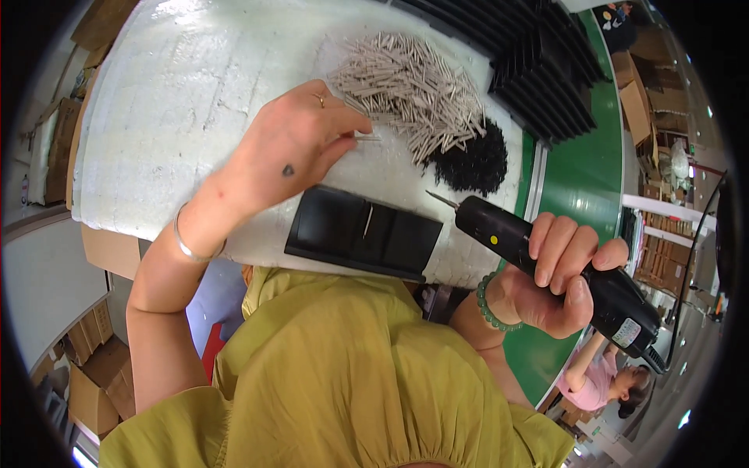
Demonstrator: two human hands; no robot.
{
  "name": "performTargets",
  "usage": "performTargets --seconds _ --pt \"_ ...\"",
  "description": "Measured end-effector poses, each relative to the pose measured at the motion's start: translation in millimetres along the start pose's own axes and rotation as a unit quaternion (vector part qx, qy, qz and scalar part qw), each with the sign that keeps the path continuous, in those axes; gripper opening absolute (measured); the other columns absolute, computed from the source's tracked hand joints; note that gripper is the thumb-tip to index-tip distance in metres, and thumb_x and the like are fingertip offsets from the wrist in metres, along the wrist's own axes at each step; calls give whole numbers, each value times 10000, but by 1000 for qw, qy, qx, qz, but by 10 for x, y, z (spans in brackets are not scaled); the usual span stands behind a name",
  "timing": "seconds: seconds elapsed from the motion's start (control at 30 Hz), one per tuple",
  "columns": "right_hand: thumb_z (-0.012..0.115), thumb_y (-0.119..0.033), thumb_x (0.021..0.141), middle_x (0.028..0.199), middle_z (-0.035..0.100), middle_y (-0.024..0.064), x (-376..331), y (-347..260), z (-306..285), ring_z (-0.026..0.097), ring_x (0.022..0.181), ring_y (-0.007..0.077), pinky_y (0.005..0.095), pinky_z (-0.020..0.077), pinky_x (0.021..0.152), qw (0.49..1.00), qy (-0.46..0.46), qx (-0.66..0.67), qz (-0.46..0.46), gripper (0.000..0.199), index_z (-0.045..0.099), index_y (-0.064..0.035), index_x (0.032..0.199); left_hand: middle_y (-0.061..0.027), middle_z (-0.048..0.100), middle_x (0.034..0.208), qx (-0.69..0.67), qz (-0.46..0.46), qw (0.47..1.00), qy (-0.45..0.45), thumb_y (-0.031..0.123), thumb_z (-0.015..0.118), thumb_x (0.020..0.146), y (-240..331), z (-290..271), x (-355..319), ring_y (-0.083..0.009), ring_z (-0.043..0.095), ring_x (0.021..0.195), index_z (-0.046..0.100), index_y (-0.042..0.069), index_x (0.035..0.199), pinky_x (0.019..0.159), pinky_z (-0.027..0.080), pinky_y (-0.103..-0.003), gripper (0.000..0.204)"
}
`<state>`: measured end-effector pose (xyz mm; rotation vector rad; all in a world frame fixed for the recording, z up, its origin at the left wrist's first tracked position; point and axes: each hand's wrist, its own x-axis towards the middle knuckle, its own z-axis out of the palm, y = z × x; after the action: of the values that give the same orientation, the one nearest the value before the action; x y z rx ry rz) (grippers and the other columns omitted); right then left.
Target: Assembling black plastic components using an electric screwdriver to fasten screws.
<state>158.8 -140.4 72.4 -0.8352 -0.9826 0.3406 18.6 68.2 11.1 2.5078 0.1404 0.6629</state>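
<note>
My left hand (300, 136) is pinched on a thin pale metal pin (368, 139), above the white padded surface and just left of a heap of similar pins (413, 90). My right hand (566, 269) wraps round a black electric screwdriver (499, 230); its bit points left, over the right end of a black rectangular panel (328, 226). That panel lies near my body, below my left hand, with one pale pin (368, 221) lying across its middle. Next to the pin heap is a pile of small black pieces (476, 160), too fine to make out singly.
Stacked black ribbed panels (546, 70) stand at the far right of the white padded surface (172, 101). Beyond its right edge runs a green tabletop (577, 179). A cord (686, 265) hangs by the screwdriver's rear. A person in pink (593, 382) is at the right, and cardboard boxes (97, 374) stand at the left.
</note>
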Motion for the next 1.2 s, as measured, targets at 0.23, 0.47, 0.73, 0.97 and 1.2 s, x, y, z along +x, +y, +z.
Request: performTargets --seconds 0.23,0.47,0.73,0.97,1.2 --pt "607 -53 776 606 485 0 -82 -42 112 474 500 134 309 408 548 995 -83 13 62 302 381 -128 962 -20 603 783 -92 -28 995 21 -11 697 617 412 300 -413 -227 560 782 656 53 807 638 494 -333 205" --pt "545 -127 749 589 470 -59 -99 -11 116 439 488 61 222 366 529 990 -114 -45 63 265 419 -119 982 -22 612 813 -108 -48 992 34 -7 702 619 452 333 -466 -223 562 796 662 58 797 642 498 -323 194" --pt "551 -131 737 592 477 -55 -83 -16 137 440 484 63 225 367 515 987 -128 -53 78 266 408 -124 961 -25 605 793 -120 -50 991 29 8 707 631 437 358 -455 -224 558 783 665 61 791 643 496 -329 174" --pt "554 -125 748 608 479 -51 -74 13 134 449 499 67 230 362 520 987 -135 -42 81 271 410 -122 978 -29 594 775 -118 -50 991 26 20 702 651 411 374 -468 -227 552 779 657 56 786 644 491 -334 147" --pt "554 -101 751 626 484 -32 -58 51 165 461 517 87 248 373 543 985 -145 -34 92 284 414 -110 998 -39 592 765 -128 -49 990 37 -25 719 615 419 388 -473 -231 537 750 657 50 794 646 467 -316 204"
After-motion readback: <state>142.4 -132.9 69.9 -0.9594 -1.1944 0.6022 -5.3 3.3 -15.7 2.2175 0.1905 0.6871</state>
